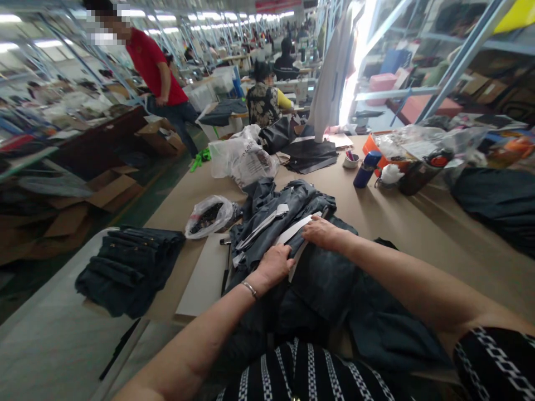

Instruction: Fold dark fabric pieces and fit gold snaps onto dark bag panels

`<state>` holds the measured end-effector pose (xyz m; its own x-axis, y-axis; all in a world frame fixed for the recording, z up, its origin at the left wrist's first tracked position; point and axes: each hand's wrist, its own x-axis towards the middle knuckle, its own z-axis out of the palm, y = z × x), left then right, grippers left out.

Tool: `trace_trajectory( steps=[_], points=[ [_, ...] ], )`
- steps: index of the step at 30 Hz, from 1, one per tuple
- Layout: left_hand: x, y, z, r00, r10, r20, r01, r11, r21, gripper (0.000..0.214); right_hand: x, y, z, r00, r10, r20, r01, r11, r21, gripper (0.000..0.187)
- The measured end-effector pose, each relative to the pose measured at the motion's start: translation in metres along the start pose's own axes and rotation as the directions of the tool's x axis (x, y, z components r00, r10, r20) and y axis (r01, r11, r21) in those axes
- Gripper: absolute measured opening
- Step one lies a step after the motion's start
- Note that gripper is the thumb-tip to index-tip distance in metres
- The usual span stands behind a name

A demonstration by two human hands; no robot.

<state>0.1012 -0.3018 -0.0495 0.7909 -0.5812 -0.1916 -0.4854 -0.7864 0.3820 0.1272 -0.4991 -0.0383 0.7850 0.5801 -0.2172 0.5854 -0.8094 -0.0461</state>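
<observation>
Dark blue-grey garments (330, 278) lie heaped in front of me, spilling over the table's near edge toward my lap. A long white strip (296, 228) runs across the cloth between my hands. My left hand (273, 263) is closed on the cloth at the strip's near end, its fingers curled and partly hidden. Farther up the strip, my right hand (321, 231) is closed on the cloth with bent fingers. Another pale strip (263, 225) rests on the heap to the left.
A folded garment stack (129, 264) lies left, near a plastic bag of small dark pieces (209, 217). A white board (204, 278) is beside the heap. Toward the back right stand a blue bottle (366, 170), a small cup (351, 161) and an orange bin (376, 146). People work beyond.
</observation>
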Motion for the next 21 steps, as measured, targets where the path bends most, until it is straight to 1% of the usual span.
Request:
trace_trajectory(
  steps=[1, 2, 3, 4, 6, 7, 8, 9, 10, 12, 13, 14, 15, 16, 17, 18, 19, 20, 21],
  points=[
    [-0.002, 0.0, -0.002, 1.0, 0.011, -0.029, -0.012, 0.998, -0.056, 0.025, -0.008, 0.003, -0.006, 1.0, 0.019, 0.016, -0.019, 1.0, 0.0, 0.017],
    [-0.005, 0.0, -0.005, 0.996, 0.026, -0.082, -0.035, 0.992, -0.118, 0.027, -0.018, 0.007, -0.012, 0.999, 0.044, 0.031, -0.044, 0.999, -0.001, 0.016],
    [-0.008, 0.002, -0.008, 0.986, 0.045, -0.159, -0.074, 0.981, -0.181, 0.027, -0.03, 0.013, -0.02, 0.996, 0.075, 0.043, -0.075, 0.997, -0.003, 0.016],
    [-0.012, 0.004, -0.013, 0.964, 0.064, -0.259, -0.128, 0.962, -0.241, 0.025, -0.044, 0.019, -0.03, 0.992, 0.113, 0.051, -0.112, 0.994, -0.009, 0.017],
    [-0.019, 0.013, -0.023, 0.885, 0.081, -0.459, -0.256, 0.907, -0.335, 0.018, -0.076, 0.032, -0.053, 0.977, 0.213, 0.02, -0.213, 0.977, -0.026, 0.017],
    [-0.023, 0.019, -0.029, 0.847, 0.079, -0.525, -0.313, 0.874, -0.372, 0.015, -0.093, 0.038, -0.066, 0.963, 0.267, -0.023, -0.268, 0.963, -0.034, 0.016],
    [-0.026, 0.028, -0.035, 0.827, 0.075, -0.558, -0.354, 0.84, -0.412, 0.015, -0.11, 0.042, -0.08, 0.945, 0.318, -0.079, -0.322, 0.946, -0.037, 0.014],
    [-0.028, 0.037, -0.04, 0.83, 0.07, -0.553, -0.375, 0.804, -0.462, 0.017, -0.125, 0.043, -0.093, 0.922, 0.361, -0.142, -0.369, 0.929, -0.031, 0.012],
    [-0.029, 0.048, -0.044, 0.855, 0.067, -0.513, -0.374, 0.765, -0.524, 0.019, -0.139, 0.041, -0.105, 0.896, 0.392, -0.208, -0.405, 0.914, -0.022, 0.012],
    [-0.03, 0.073, -0.052, 0.917, 0.065, -0.394, -0.327, 0.687, -0.649, 0.023, -0.158, 0.026, -0.122, 0.854, 0.41, -0.319, -0.441, 0.897, -0.027, 0.015],
    [-0.03, 0.085, -0.057, 0.929, 0.067, -0.363, -0.313, 0.664, -0.679, 0.024, -0.163, 0.015, -0.126, 0.834, 0.413, -0.365, -0.459, 0.887, -0.046, 0.015],
    [-0.031, 0.096, -0.061, 0.925, 0.076, -0.372, -0.325, 0.665, -0.672, 0.026, -0.166, 0.003, -0.127, 0.813, 0.419, -0.405, -0.484, 0.872, -0.07, 0.015],
    [-0.032, 0.106, -0.066, 0.904, 0.094, -0.418, -0.361, 0.693, -0.624, 0.03, -0.168, -0.009, -0.126, 0.793, 0.427, -0.434, -0.51, 0.855, -0.092, 0.015],
    [-0.035, 0.114, -0.071, 0.867, 0.122, -0.484, -0.405, 0.738, -0.54, 0.035, -0.169, -0.02, -0.122, 0.77, 0.446, -0.457, -0.542, 0.835, -0.099, 0.015],
    [-0.037, 0.12, -0.075, 0.826, 0.161, -0.539, -0.441, 0.781, -0.442, 0.039, -0.169, -0.029, -0.117, 0.739, 0.478, -0.475, -0.579, 0.811, -0.085, 0.014],
    [-0.039, 0.123, -0.079, 0.803, 0.196, -0.563, -0.457, 0.809, -0.37, 0.04, -0.17, -0.036, -0.11, 0.703, 0.519, -0.487, -0.616, 0.786, -0.052, 0.015],
    [-0.04, 0.125, -0.08, 0.812, 0.207, -0.546, -0.449, 0.82, -0.356, 0.04, -0.169, -0.042, -0.102, 0.67, 0.558, -0.489, -0.644, 0.765, -0.007, 0.016],
    [-0.041, 0.125, -0.079, 0.85, 0.194, -0.49, -0.419, 0.813, -0.405, 0.039, -0.168, -0.047, -0.092, 0.644, 0.594, -0.483, -0.659, 0.751, 0.044, 0.017],
    [-0.039, 0.124, -0.075, 0.903, 0.167, -0.396, -0.367, 0.781, -0.506, 0.041, -0.165, -0.052, -0.082, 0.631, 0.621, -0.466, -0.66, 0.745, 0.099, 0.018]
  ],
)
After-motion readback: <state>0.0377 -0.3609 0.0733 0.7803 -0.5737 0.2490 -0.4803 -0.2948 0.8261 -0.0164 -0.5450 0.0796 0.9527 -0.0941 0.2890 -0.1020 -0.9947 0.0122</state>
